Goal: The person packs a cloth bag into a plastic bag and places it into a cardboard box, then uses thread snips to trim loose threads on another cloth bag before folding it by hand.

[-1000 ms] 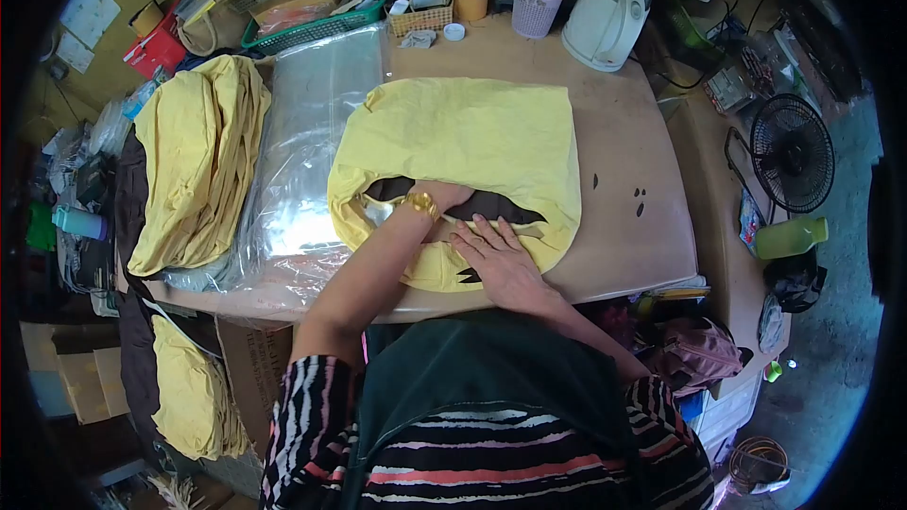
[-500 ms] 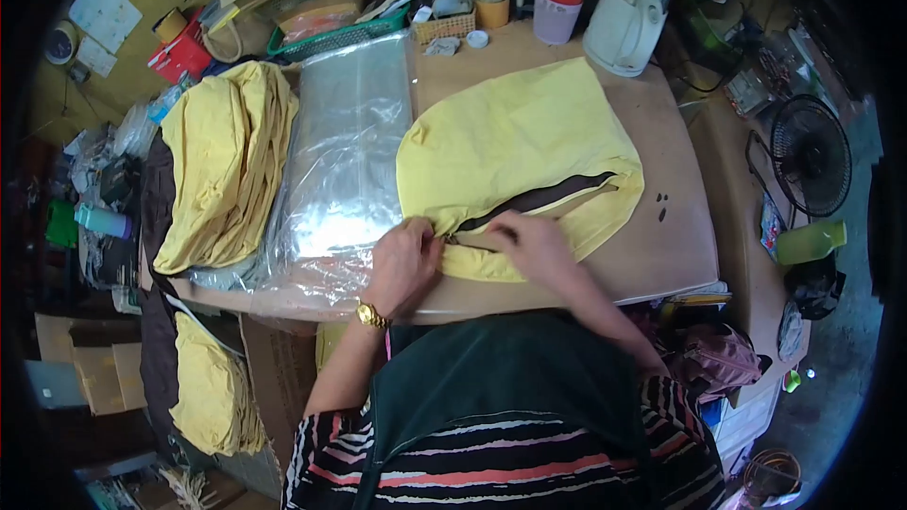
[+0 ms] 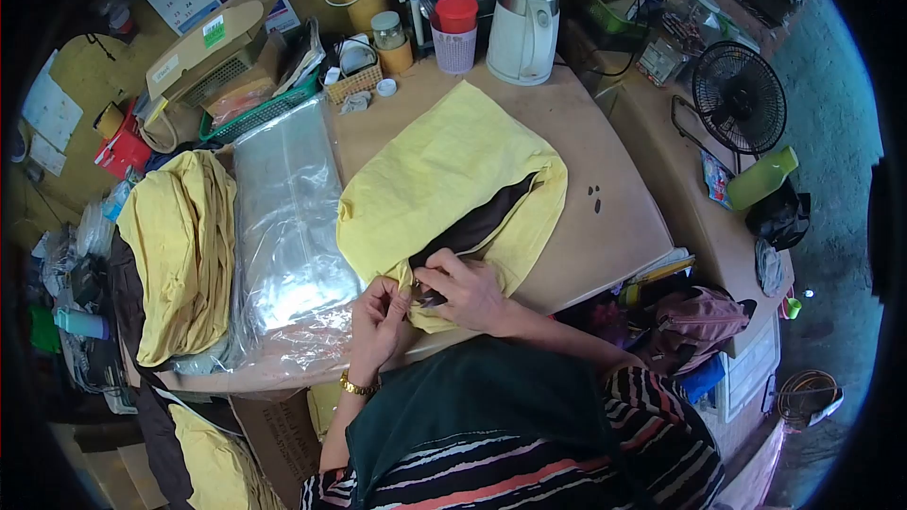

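A yellow cloth item point(image 3: 435, 165) lies turned at an angle on the brown table point(image 3: 605, 236), with a long slit that shows dark lining point(image 3: 477, 222). At the slit's near left end, my left hand point(image 3: 380, 316) pinches the yellow edge between thumb and fingers. My right hand point(image 3: 465, 295) is closed right beside it, its fingertips at the same end of the opening. Something small and dark shows between the hands, too hidden to make out.
Clear plastic sheets point(image 3: 288, 217) and a pile of folded yellow cloth point(image 3: 184, 260) lie to the left. At the back stand a white kettle point(image 3: 522, 33), a red-lidded cup point(image 3: 454, 38) and a basket point(image 3: 351, 83). A black fan point(image 3: 739, 97) is at right.
The cloth has turned so its slit slants down toward me. My left hand has come out of the opening to its left end, and my right hand has closed and joined it there.
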A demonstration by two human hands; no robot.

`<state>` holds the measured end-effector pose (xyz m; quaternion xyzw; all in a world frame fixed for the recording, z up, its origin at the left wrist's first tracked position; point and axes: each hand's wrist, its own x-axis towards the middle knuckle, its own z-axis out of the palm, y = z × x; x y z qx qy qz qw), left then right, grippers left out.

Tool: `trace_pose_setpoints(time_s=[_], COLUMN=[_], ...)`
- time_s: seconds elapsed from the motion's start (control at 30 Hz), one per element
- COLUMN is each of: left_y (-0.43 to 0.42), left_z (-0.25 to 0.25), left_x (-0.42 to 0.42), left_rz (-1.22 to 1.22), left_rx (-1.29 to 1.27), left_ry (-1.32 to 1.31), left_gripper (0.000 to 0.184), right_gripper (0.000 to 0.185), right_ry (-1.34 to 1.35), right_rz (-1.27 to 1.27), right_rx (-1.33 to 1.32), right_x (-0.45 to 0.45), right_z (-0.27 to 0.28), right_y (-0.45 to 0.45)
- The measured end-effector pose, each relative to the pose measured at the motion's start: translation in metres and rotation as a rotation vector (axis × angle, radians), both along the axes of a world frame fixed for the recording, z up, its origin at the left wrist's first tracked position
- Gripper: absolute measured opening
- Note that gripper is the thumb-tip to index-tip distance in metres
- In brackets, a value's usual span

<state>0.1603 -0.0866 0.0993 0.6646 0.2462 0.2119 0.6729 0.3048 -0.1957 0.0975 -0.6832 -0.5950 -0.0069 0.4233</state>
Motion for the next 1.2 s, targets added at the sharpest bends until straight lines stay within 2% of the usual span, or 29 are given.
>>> trace_pose_setpoints(time_s=[0.1, 0.23, 0.3, 0.33, 0.4, 0.47, 0.53, 0.63, 0.67, 0.7, 0.73, 0.77, 0.8, 0.87, 0.93, 1.0, 1.03, 1.1, 1.17, 1.2], left_y=[-0.003, -0.005, 0.0, 0.0, 0.0, 0.006, 0.015, 0.031, 0.04, 0.052, 0.066, 0.07, 0.089, 0.126, 0.155, 0.173, 0.182, 0.187, 0.186, 0.186], left_z=[0.006, 0.004, 0.003, 0.006, 0.021, 0.031, 0.039, 0.043, 0.041, 0.041, 0.042, 0.054, 0.049, 0.038, 0.026, 0.022, 0.017, 0.016, 0.024, 0.024], left_x=[0.005, 0.004, -0.002, -0.003, -0.009, -0.025, -0.04, -0.063, -0.071, -0.079, -0.086, -0.08, -0.08, -0.063, -0.038, -0.014, -0.004, 0.008, 0.012, 0.013], left_rz=[0.043, 0.061, 0.017, 0.015, 0.061, 0.121, 0.183, 0.221, 0.206, 0.191, 0.186, 0.306, 0.411, 0.503, 0.426, 0.364, 0.305, 0.292, 0.308, 0.317], left_rx=[-0.022, -0.033, 0.345, 0.343, 0.68, 0.726, 0.768, 0.854, 0.959, 1.066, 0.935, 0.875, 0.945, 1.043, 0.757, 0.738, 0.658, 0.575, 0.53, 0.61], left_ry=[-0.048, -0.062, 0.204, 0.202, 0.298, 0.329, 0.357, 0.487, 0.523, 0.557, 0.579, 0.51, 0.485, 0.324, 0.274, 0.353, 0.243, 0.219, 0.285, 0.317], left_gripper=[0.017, 0.016, 0.015, 0.015, 0.012, 0.011, 0.009, 0.01, 0.013, 0.016, 0.028, 0.034, 0.048, 0.061, 0.065, 0.055, 0.045, 0.041, 0.041, 0.039], right_gripper=[0.037, 0.026, 0.023, 0.023, 0.02, 0.011, 0.007, 0.012, 0.012, 0.018, 0.025, 0.025, 0.031, 0.038, 0.039, 0.04, 0.04, 0.041, 0.042, 0.04], right_ry=[-0.12, 0.063, 0.116, 0.114, -0.04, -0.063, -0.137, -0.1, -0.103, 0.136, 0.37, 0.362, 0.333, 0.251, 0.184, 0.65, 0.644, 0.515, 0.864, 0.806], right_rz=[-0.033, 0.014, -0.05, -0.052, -0.203, -0.389, -0.688, -0.558, -0.547, -0.386, -0.215, -0.203, -0.267, -0.329, -0.306, -0.144, -0.107, -0.281, -0.045, -0.016], right_rx=[0.136, 0.059, -0.074, -0.076, -0.082, -0.027, -0.124, -0.243, -0.239, -0.364, -0.489, -0.486, -0.417, -0.301, -0.235, -0.54, -0.543, -0.271, -0.195, -0.072], right_x=[0.008, 0.008, 0.015, 0.021, 0.04, 0.09, 0.13, 0.13, 0.139, 0.154, 0.166, 0.177, 0.192, 0.219, 0.252, 0.263, 0.259, 0.259, 0.257, 0.241], right_z=[0.005, 0.001, 0.0, 0.001, 0.005, -0.01, 0.002, 0.018, 0.023, 0.029, 0.034, 0.036, 0.034, 0.013, -0.01, -0.013, -0.01, -0.005, -0.001, -0.003], right_y=[-0.003, -0.001, -0.004, -0.005, -0.006, -0.015, -0.039, -0.048, -0.052, -0.055, -0.051, -0.035, -0.012, 0.041, 0.099, 0.152, 0.163, 0.165, 0.142, 0.128])
